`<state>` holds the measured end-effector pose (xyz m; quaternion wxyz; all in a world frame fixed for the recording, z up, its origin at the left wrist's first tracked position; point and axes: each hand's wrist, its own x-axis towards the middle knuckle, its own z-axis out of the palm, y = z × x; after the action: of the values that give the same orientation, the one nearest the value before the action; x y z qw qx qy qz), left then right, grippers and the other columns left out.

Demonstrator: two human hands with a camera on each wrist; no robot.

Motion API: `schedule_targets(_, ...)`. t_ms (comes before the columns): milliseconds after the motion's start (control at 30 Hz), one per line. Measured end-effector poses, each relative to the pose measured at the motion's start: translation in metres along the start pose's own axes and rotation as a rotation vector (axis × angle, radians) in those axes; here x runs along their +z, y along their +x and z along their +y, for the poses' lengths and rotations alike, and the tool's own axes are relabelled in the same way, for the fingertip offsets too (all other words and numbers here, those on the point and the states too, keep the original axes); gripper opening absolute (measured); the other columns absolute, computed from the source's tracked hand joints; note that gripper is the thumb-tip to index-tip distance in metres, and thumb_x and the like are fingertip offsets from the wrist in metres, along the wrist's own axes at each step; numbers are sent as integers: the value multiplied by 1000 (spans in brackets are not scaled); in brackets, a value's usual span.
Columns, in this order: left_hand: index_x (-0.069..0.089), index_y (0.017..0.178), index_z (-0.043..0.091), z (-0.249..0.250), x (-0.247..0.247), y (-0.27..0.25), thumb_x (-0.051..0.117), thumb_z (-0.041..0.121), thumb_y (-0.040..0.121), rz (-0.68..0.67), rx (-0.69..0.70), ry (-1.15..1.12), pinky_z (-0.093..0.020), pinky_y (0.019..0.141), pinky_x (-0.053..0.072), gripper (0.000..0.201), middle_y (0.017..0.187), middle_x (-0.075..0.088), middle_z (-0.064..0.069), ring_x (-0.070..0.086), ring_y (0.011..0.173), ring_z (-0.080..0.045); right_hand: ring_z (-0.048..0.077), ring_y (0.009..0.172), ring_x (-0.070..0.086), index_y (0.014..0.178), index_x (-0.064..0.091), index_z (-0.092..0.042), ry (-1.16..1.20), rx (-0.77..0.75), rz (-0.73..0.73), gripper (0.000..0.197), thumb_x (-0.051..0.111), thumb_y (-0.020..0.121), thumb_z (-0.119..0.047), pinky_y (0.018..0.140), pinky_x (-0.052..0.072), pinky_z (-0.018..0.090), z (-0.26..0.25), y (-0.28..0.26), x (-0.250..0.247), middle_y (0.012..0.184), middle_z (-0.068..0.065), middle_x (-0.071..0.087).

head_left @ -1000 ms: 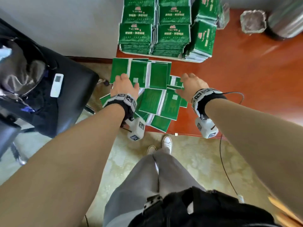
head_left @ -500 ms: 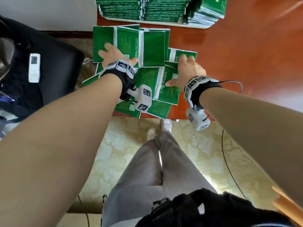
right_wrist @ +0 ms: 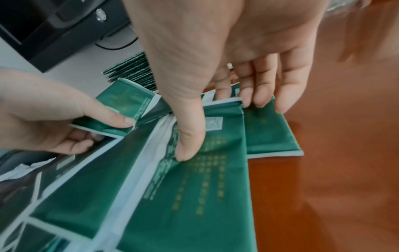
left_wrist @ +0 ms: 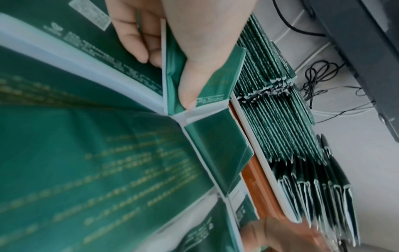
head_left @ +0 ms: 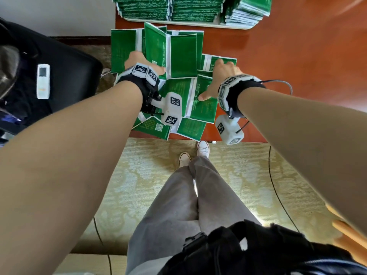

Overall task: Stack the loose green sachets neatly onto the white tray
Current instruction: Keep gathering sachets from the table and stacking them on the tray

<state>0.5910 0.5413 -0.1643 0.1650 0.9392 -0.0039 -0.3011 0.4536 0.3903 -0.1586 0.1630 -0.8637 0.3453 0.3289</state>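
Loose green sachets (head_left: 182, 56) lie in an overlapping heap near the front edge of the red-brown table (head_left: 297, 60). Behind them the white tray (head_left: 188, 22) carries tidy stacks of sachets (head_left: 168, 8). My left hand (head_left: 143, 62) is on the heap's left side. It pinches one sachet (left_wrist: 218, 80) between thumb and fingers, its edge raised. My right hand (head_left: 216, 76) is on the heap's right side and spans another sachet (right_wrist: 194, 187), thumb pressed on its face and fingertips (right_wrist: 259, 100) hooked over its far edge. The tray rim (left_wrist: 259, 146) shows just past the left hand.
A black chair (head_left: 75, 76) with a white remote (head_left: 43, 81) on it stands left of the table. A black computer case (right_wrist: 54, 34) and cables sit beyond the tray. Patterned carpet (head_left: 151, 175) and my feet are below the table's front edge.
Both hands lay flat on the heap a second ago. Now the left hand has pinched one sachet and tipped it up, and the right thumb has spread across another sachet. The view has tilted downward.
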Motion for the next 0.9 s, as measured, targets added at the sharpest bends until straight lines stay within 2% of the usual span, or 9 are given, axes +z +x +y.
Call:
schedule_targets(133,35,148,-1,-9,-4,-6,79,37,83,-46,-28,-75,-40,103,47,88,143,51,-17,53,126,-34,28,88,57,109,60,-7,57,11,-42,68,85,69,-56,71,47,35,4,-4,-3,99,7,63)
schedule_targets(267,50,135,-4,-23,-4,-17,79,32,82,-80,-41,-116,-43,95,54,70,126,62,-19,64,112,-34,26,98,61,131,60,-7,249,107,-40,68,85,76,-39,73,46,30,24,-18,-1,121,11,67)
schedule_targets(333,58,120,-3,-31,3,-23,78,31,83,-94,-53,-131,-42,92,56,54,113,65,-18,66,102,-32,26,92,59,133,56,-2,363,166,-61,65,82,81,-32,74,47,33,37,-29,-3,117,14,66)
schedule_targets(433,56,105,0,-36,15,-33,78,23,83,-132,-108,-229,-38,80,59,39,90,62,-11,62,82,-27,31,101,60,135,51,1,518,249,-61,61,78,86,-24,87,51,40,57,-42,0,119,16,64)
schedule_targets(533,52,127,0,-27,27,-40,75,19,87,-235,-178,-296,-33,53,57,50,87,55,-10,60,71,-22,37,104,63,127,55,0,643,321,-30,51,76,86,-21,94,52,50,76,-56,4,107,17,65)
schedule_targets(600,47,128,-1,-21,35,-47,71,18,92,-286,-220,-293,-27,42,47,48,91,56,-12,57,65,-19,37,103,64,119,59,1,657,335,-4,39,73,89,-19,94,53,50,92,-64,5,100,18,65)
schedule_targets(667,49,125,-1,-15,47,-54,72,15,89,-242,-204,-310,-31,48,51,45,105,63,-20,61,69,-23,37,104,65,117,61,4,654,339,12,36,69,91,-19,95,53,49,108,-73,4,109,21,68)
schedule_targets(767,53,130,-6,-6,67,-70,77,16,82,-166,-130,-274,-43,73,61,59,115,65,-24,70,83,-32,37,110,65,124,59,8,625,338,16,41,64,95,-20,99,51,48,137,-80,1,119,24,66)
schedule_targets(900,65,107,-3,7,102,-89,83,22,71,-150,-147,-226,-47,70,62,48,84,67,-16,71,71,-29,37,110,64,126,57,7,623,354,40,42,64,94,-21,99,51,48,184,-85,-1,120,23,66)
